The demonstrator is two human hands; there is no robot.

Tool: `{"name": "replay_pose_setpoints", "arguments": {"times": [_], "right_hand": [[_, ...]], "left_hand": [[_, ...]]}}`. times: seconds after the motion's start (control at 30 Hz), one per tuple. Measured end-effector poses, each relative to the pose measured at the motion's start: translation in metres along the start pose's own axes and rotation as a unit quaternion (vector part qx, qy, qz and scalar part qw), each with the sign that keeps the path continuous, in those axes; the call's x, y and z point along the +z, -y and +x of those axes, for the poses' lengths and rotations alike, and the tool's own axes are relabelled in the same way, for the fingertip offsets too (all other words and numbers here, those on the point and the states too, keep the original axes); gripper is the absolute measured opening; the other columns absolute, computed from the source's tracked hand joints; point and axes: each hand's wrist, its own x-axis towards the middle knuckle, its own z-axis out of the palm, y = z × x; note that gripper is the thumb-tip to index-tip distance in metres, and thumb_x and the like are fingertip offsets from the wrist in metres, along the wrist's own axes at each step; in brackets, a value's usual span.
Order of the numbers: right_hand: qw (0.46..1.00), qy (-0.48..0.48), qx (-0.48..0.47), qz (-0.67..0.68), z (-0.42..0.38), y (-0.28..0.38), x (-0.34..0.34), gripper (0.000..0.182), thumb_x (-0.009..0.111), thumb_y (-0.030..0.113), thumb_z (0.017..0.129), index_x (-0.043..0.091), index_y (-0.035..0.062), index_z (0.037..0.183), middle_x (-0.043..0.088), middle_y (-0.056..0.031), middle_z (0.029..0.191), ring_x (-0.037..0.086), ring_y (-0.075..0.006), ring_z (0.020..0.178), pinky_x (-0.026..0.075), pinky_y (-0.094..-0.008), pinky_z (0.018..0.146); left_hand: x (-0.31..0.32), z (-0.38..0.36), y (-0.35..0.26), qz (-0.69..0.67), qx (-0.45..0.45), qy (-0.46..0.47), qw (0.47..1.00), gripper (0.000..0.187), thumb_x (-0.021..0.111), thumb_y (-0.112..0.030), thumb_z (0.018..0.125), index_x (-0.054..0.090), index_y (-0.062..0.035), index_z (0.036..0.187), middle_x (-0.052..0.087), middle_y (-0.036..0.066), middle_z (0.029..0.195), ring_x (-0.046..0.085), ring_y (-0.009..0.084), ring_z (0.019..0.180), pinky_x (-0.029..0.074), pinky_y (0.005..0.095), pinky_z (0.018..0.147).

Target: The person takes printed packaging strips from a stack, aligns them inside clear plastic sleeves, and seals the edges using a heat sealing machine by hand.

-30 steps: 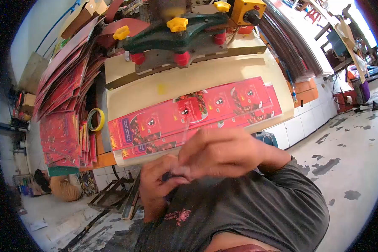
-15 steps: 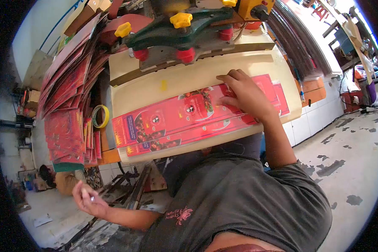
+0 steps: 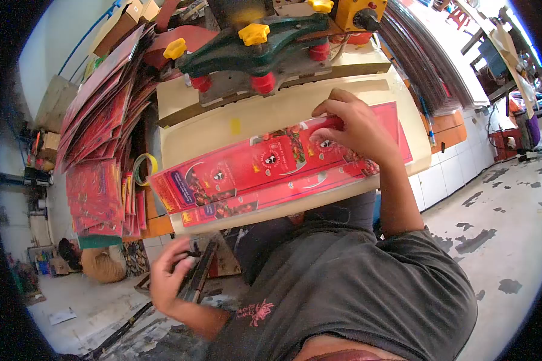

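Two long red printed sheets [image 3: 247, 163] with food pictures lie overlapped at a slant on the cream board [image 3: 205, 129]. My right hand [image 3: 352, 123] pinches the upper edge of the top sheet toward its right end, and the sheet bends up at the fingers. Part of the print is hidden under that hand. My left hand [image 3: 171, 274] hangs in the air below the board's front left edge, fingers apart and nothing seen in them.
A green machine head [image 3: 271, 51] with yellow knobs and red feet stands behind the board. At left are a leaning pile of red printed sheets [image 3: 105, 114] and a yellow tape roll [image 3: 144, 169]. Dark sheets [image 3: 421, 60] are stacked at right. Someone crouches [image 3: 102, 265] at lower left.
My left hand has moved right and slightly up, nearer the board. My right hand has curled onto the top sheet's edge, and the sheet has shifted left with that edge raised.
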Motion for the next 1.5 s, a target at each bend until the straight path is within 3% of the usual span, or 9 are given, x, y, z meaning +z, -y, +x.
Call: {"name": "replay_pose_setpoints", "arguments": {"times": [0.1, 0.23, 0.57, 0.67, 0.77, 0.9, 1.03, 1.23, 1.5], "right_hand": [[0.998, -0.018, -0.037, -0.056, -0.009, 0.023, -0.018, 0.027, 0.084, 0.021, 0.078, 0.070, 0.0038, 0.094, 0.060, -0.0109, 0.093, 0.066, -0.0288, 0.084, 0.051, -0.0396, 0.072], [0.996, -0.061, -0.052, -0.044, -0.023, 0.048, -0.031, 0.026, 0.084, 0.021, 0.078, 0.070, 0.0032, 0.090, 0.059, -0.0095, 0.088, 0.065, -0.0280, 0.080, 0.050, -0.0384, 0.069], [0.981, -0.066, -0.024, 0.181, -0.042, 0.072, -0.032, 0.020, 0.080, 0.016, 0.087, 0.067, 0.0015, 0.089, 0.062, -0.0102, 0.089, 0.064, -0.0226, 0.084, 0.048, -0.0325, 0.071], [0.975, -0.077, -0.012, 0.209, -0.047, 0.073, -0.021, 0.017, 0.077, 0.016, 0.090, 0.068, 0.0009, 0.092, 0.064, -0.0103, 0.091, 0.065, -0.0221, 0.086, 0.049, -0.0326, 0.073], [0.960, -0.096, -0.013, 0.263, -0.049, 0.071, -0.006, 0.015, 0.074, 0.014, 0.093, 0.069, 0.0000, 0.094, 0.065, -0.0102, 0.092, 0.065, -0.0219, 0.087, 0.049, -0.0327, 0.075], [0.936, -0.047, -0.009, 0.350, -0.054, 0.073, -0.001, 0.017, 0.071, 0.016, 0.095, 0.064, 0.0008, 0.101, 0.066, -0.0135, 0.094, 0.066, -0.0266, 0.092, 0.051, -0.0386, 0.080], [0.920, -0.006, -0.046, 0.389, -0.056, 0.081, 0.001, 0.021, 0.068, 0.015, 0.097, 0.058, 0.0005, 0.109, 0.067, -0.0126, 0.099, 0.067, -0.0239, 0.096, 0.052, -0.0383, 0.083], [0.909, 0.016, -0.076, 0.409, -0.053, 0.079, 0.019, 0.024, 0.071, 0.019, 0.096, 0.059, 0.0026, 0.108, 0.067, -0.0124, 0.096, 0.067, -0.0219, 0.094, 0.053, -0.0371, 0.078], [0.953, 0.082, -0.062, 0.284, -0.066, 0.073, 0.054, 0.028, 0.077, 0.019, 0.091, 0.059, -0.0016, 0.096, 0.069, -0.0159, 0.086, 0.072, -0.0270, 0.084, 0.053, -0.0384, 0.069]], "left_hand": [[0.033, 0.031, -0.032, -0.034, 0.116, 0.258, 0.959, 0.043, 0.072, -0.014, 0.092, 0.064, -0.0015, 0.132, 0.068, 0.014, 0.127, 0.067, 0.0231, 0.115, 0.053, 0.0355, 0.094], [0.086, 0.055, -0.060, -0.027, 0.157, 0.362, 0.918, 0.043, 0.072, -0.011, 0.093, 0.063, -0.0010, 0.134, 0.068, 0.015, 0.127, 0.068, 0.0227, 0.113, 0.055, 0.0345, 0.092], [0.120, 0.065, -0.077, -0.087, 0.201, 0.233, 0.948, 0.043, 0.074, -0.017, 0.092, 0.063, 0.0046, 0.128, 0.073, 0.017, 0.116, 0.071, 0.0242, 0.109, 0.055, 0.0363, 0.095], [0.138, 0.048, -0.096, -0.252, 0.200, -0.027, 0.946, 0.035, 0.073, -0.027, 0.091, 0.072, 0.0052, 0.104, 0.075, 0.014, 0.098, 0.071, 0.0219, 0.091, 0.056, 0.0361, 0.085], [0.140, 0.048, -0.101, -0.218, 0.235, -0.092, 0.943, 0.035, 0.073, -0.029, 0.093, 0.071, 0.0043, 0.103, 0.073, 0.010, 0.094, 0.068, 0.0198, 0.086, 0.055, 0.0353, 0.083], [0.145, 0.061, -0.087, -0.298, 0.320, -0.194, 0.878, 0.024, 0.068, -0.014, 0.093, 0.067, 0.0081, 0.102, 0.070, 0.016, 0.097, 0.068, 0.0196, 0.078, 0.057, 0.0339, 0.070], [0.139, 0.078, -0.065, -0.316, 0.357, -0.256, 0.841, 0.024, 0.066, -0.020, 0.095, 0.058, 0.0013, 0.089, 0.061, 0.008, 0.091, 0.053, 0.0160, 0.082, 0.045, 0.0329, 0.080], [0.111, 0.075, -0.081, -0.221, 0.416, -0.305, 0.827, 0.031, 0.067, -0.024, 0.096, 0.050, -0.0036, 0.081, 0.051, 0.004, 0.080, 0.047, 0.0147, 0.078, 0.041, 0.0319, 0.074], [0.076, 0.077, -0.119, -0.022, 0.460, -0.102, 0.882, 0.027, 0.072, -0.012, 0.087, 0.052, -0.0015, 0.073, 0.049, 0.007, 0.067, 0.045, 0.0197, 0.061, 0.036, 0.0329, 0.059]]}}
